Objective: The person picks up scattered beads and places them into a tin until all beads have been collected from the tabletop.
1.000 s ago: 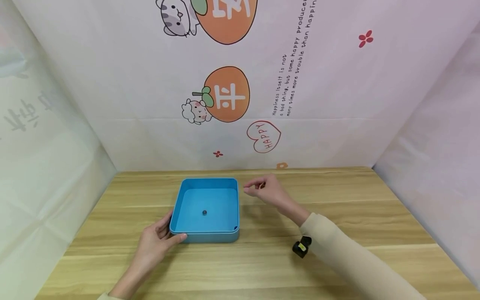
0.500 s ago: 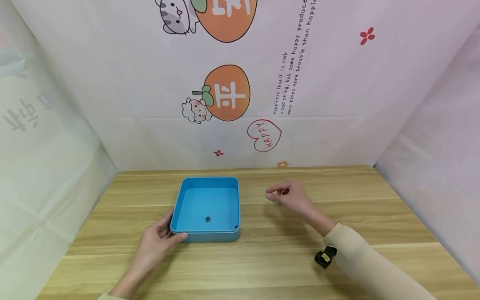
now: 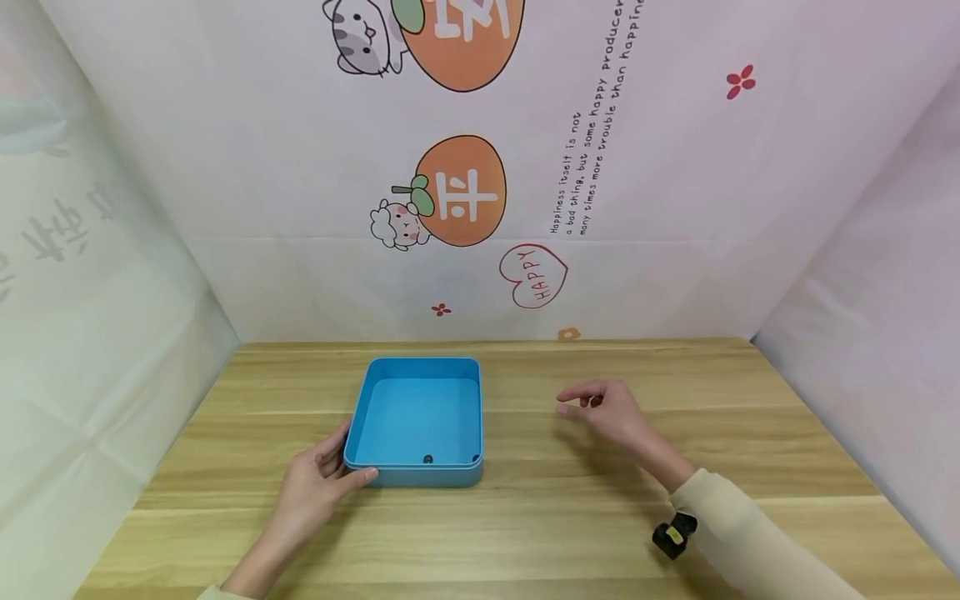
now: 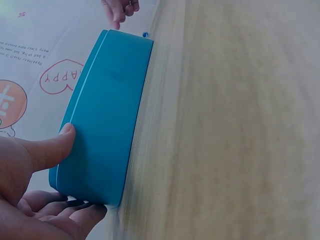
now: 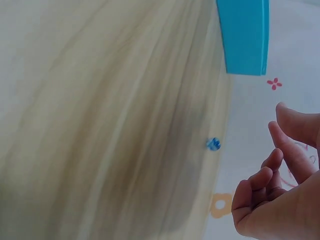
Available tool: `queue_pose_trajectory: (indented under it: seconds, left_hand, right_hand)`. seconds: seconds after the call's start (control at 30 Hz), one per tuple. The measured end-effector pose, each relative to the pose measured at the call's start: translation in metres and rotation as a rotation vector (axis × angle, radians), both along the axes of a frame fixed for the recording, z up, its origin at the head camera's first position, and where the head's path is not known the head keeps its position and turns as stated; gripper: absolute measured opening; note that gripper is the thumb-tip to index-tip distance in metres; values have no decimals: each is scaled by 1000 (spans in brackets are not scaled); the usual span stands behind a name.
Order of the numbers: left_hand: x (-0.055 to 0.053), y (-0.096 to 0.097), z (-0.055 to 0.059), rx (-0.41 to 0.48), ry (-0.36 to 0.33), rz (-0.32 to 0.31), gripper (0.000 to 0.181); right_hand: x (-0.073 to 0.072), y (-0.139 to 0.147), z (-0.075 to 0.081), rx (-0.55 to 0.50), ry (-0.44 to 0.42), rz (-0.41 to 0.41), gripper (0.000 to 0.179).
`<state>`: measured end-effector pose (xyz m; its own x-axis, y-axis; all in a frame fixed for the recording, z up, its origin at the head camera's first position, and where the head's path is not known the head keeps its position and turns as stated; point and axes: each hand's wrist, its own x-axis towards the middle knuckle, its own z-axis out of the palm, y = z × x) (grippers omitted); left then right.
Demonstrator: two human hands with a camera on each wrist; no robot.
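My left hand [image 3: 311, 492] grips a blue square box [image 3: 416, 477] at its near left corner. The left wrist view shows the thumb on its near wall and the fingers bent around its side. Inside the box, a small dark ball, like a marble [image 3: 428, 459], lies by the near wall, and a dark blue spot [image 3: 476, 458] shows in the near right corner. My right hand [image 3: 615, 412] hovers right of the box, thumb and index finger apart with nothing between them. A blue glass marble [image 5: 213, 144] appears near that hand in the right wrist view.
The box stands on a wood-grain table [image 3: 525, 533]. Printed white sheets [image 3: 637, 283] rise behind the table and along both sides. A black wrist camera [image 3: 672, 536] is fixed to the right sleeve.
My right hand has moved right and nearer, away from the box, its fingertips parting. The dark ball has rolled toward the near wall. My left hand keeps its grip on the box.
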<state>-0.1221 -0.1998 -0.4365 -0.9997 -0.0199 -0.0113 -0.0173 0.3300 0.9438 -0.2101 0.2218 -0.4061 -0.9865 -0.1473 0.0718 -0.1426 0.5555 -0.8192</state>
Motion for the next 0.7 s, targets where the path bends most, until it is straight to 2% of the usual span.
queue_pose_trajectory:
  seconds: [0.33,0.5,0.7]
  left_hand:
    - [2,-2,1,0,8,-2,87]
    - [3,-2,2,-2,7,9,87]
    - [1,1,-1,-1,10,-6,87]
  right_hand:
    - [-5,9,-8,94,11,-18,19]
    - [-9,10,-11,102,-21,-19,20]
    - [-13,14,-15,95,-52,-24,22]
